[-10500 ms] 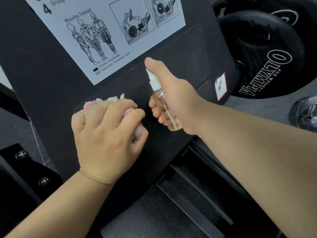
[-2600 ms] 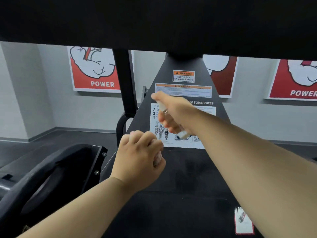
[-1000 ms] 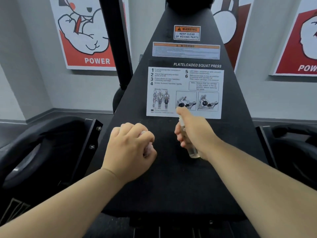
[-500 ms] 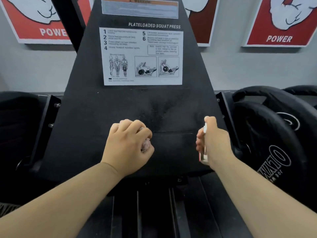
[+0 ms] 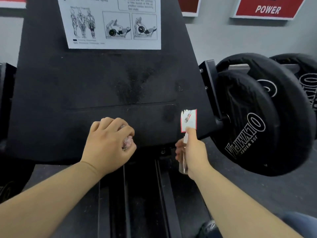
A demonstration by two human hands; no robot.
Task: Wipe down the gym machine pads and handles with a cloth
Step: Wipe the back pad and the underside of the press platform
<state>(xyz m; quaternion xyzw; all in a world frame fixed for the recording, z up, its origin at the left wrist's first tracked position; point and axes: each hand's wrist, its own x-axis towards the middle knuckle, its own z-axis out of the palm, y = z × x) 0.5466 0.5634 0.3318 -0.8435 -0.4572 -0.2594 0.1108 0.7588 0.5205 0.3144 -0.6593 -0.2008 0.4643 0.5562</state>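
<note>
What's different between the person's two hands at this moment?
The left hand grips a bunched pinkish cloth; the right hand holds a small clear spray bottle. The left hand is a fist over the lower part of the black footplate; the right hand sits lower, by the footplate's bottom edge, its forefinger up on the bottle's white nozzle. Both are curled round something.
</note>
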